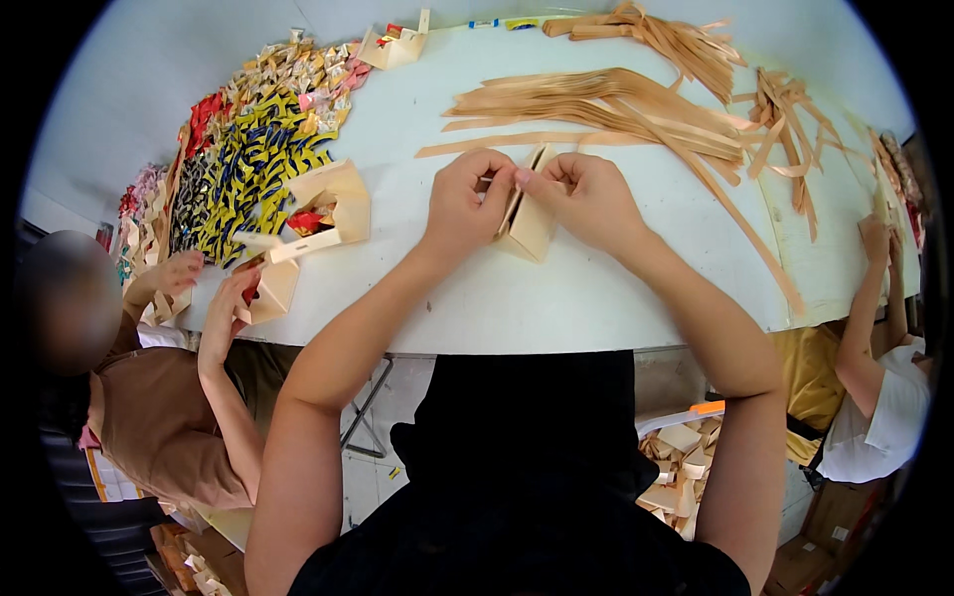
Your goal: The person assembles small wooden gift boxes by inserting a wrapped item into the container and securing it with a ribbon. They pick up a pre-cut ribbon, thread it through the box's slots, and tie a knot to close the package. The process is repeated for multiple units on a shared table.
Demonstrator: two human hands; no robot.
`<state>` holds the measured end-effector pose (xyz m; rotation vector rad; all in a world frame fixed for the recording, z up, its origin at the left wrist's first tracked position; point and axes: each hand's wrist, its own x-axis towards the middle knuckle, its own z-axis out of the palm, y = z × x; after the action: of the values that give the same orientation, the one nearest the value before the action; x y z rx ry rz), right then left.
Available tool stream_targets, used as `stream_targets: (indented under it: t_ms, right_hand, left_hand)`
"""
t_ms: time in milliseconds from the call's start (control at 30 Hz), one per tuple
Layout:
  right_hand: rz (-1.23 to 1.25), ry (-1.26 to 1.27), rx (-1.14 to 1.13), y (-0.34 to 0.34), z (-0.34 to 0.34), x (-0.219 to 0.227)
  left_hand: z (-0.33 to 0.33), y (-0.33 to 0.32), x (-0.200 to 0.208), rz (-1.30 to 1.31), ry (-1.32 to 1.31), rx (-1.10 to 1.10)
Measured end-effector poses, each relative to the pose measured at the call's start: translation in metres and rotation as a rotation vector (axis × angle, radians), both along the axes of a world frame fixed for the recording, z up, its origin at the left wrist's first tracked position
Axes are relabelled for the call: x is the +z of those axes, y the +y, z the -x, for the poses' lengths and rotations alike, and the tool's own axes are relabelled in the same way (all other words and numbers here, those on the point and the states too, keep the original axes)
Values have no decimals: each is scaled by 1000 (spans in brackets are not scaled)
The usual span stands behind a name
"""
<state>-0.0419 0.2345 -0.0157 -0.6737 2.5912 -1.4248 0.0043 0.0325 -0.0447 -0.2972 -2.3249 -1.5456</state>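
Observation:
A small cream-coloured paper box (530,226) stands on the white table in front of me, between my two hands. My left hand (469,196) pinches its top edge from the left. From the other side my right hand (588,197) has thumb and fingers closed on the same edge, the two thumbs almost meeting there. Just beyond the box lies a single peach ribbon (477,146). Behind it spreads a bundle of similar ribbons (576,94). What sits inside the box is hidden.
Wrapped sweets (258,159) are heaped at the left, beside an open box (343,194) with red packets. A co-worker's hand (231,303) holds another box there. More ribbons (666,45) lie far right; another person (884,387) works at the right edge. Below is a bin of boxes (681,467).

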Motion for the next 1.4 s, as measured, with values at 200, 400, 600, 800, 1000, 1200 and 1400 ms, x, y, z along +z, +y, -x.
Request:
stream_targets:
  t_ms: [200, 400, 600, 800, 1000, 1200, 1400]
  right_hand:
    - [-280, 139, -101, 12, 1, 24]
    - [-192, 89, -137, 19, 11, 15]
    - [-95, 53, -136, 18, 12, 3]
    - [-17, 13, -93, 14, 17, -2]
    - [58, -32, -34, 16, 27, -13]
    - [47, -233, 238, 51, 33, 45]
    - [345, -109, 83, 51, 49, 99]
  left_hand:
    - [13, -4, -2, -504, -88, 86]
    - [34, -54, 2, -281, 320, 684]
    - [-32, 23, 30, 324, 141, 323]
    - [6, 27, 20, -77, -316, 86]
    - [37, 64, 22, -825, -179, -216]
    - [43, 62, 8, -781, -188, -219]
    - [26, 70, 16, -216, 82, -178]
